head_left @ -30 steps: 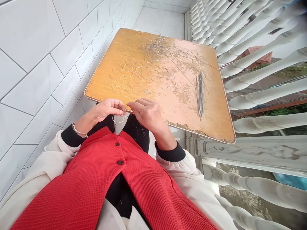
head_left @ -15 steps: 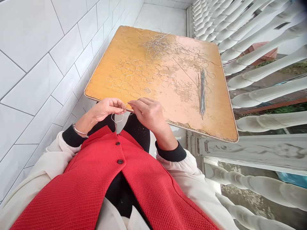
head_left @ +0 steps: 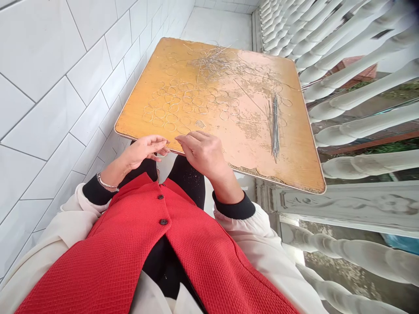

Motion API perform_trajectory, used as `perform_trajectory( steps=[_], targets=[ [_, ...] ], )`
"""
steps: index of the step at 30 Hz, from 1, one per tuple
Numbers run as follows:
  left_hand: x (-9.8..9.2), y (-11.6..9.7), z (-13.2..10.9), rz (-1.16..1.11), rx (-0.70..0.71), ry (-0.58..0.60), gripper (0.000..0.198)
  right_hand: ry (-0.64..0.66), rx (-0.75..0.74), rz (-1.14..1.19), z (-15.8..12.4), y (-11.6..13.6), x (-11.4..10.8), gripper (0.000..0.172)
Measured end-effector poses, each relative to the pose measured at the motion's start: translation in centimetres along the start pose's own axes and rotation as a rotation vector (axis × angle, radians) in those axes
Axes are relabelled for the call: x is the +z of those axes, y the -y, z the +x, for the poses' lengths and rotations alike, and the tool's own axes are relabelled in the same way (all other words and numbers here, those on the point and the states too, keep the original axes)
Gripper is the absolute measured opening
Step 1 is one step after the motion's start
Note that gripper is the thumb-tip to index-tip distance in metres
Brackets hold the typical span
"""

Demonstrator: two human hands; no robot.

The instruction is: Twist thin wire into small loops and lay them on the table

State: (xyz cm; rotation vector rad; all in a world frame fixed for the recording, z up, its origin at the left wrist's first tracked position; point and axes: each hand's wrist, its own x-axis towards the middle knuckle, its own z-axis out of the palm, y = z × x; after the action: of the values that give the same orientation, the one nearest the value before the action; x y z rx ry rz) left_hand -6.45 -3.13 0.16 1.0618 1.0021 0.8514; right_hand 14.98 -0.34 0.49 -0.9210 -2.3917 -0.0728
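My left hand (head_left: 144, 150) and my right hand (head_left: 201, 150) meet at the near edge of a worn orange-brown table (head_left: 248, 144). Both pinch a thin wire ring (head_left: 161, 153) between fingertips, and most of the ring is hidden behind my left fingers. Several finished wire rings (head_left: 183, 102) lie in rows on the table just beyond my hands. A bundle of straight wire pieces (head_left: 274, 124) lies to the right of my right hand. A tangled heap of wire (head_left: 214, 61) sits at the far side.
A white tiled wall (head_left: 59, 87) runs along the left. White balusters (head_left: 343, 65) of a railing stand at the right, close to the table's edge. My red vest (head_left: 137, 244) fills the lower view.
The wire ring, which hung visibly below my fingers, has been drawn up and is now mostly covered by my left hand. Both hands have shifted slightly toward the table's edge.
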Motion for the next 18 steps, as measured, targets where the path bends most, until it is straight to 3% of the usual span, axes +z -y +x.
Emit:
perform_trajectory(
  steps=[7,18],
  targets=[
    [0.2,0.0,-0.5,0.256,-0.004,-0.020,0.019,0.083,-0.036,-0.021,0.7,-0.1,-0.8,0.034],
    [0.9,1.5,-0.2,0.146,0.112,-0.102,0.024,0.127,-0.073,0.076,1.3,-1.0,-1.0,0.035]
  ],
)
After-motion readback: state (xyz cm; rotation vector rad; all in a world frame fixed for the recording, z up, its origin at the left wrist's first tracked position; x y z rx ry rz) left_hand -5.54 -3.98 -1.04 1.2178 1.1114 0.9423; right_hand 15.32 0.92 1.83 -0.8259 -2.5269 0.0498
